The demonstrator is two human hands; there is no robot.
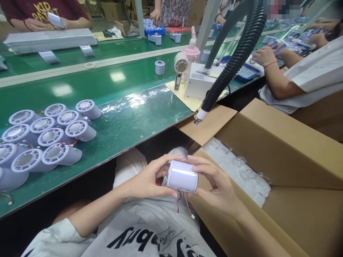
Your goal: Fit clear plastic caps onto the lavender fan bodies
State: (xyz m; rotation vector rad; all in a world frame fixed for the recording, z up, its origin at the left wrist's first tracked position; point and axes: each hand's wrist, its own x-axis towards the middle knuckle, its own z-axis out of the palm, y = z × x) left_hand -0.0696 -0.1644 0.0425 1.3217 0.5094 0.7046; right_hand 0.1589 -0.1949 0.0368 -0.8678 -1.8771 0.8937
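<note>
A pale lavender cylindrical housing (183, 176) lies sideways between my two hands, above my lap. My left hand (154, 176) wraps its left end, fingers behind and thumb below. On the right end, my right hand (215, 178) presses with fingertips on top and the thumb underneath. Thin red, black and orange wires with a small white connector (193, 216) hang beneath it. Just behind is another rounded pale part (178, 152), partly hidden by my hands. Several similar lavender housings (54, 152) with round vented ends stand grouped at the left on the green bench (128, 121).
An open cardboard box (292, 142) with clear plastic parts (248, 174) is at my right. A black ribbed hose (235, 53) with a metal tip hangs above its flap. Beyond the bench edge are a white device (199, 81), a pink bottle (191, 51) and other people's hands.
</note>
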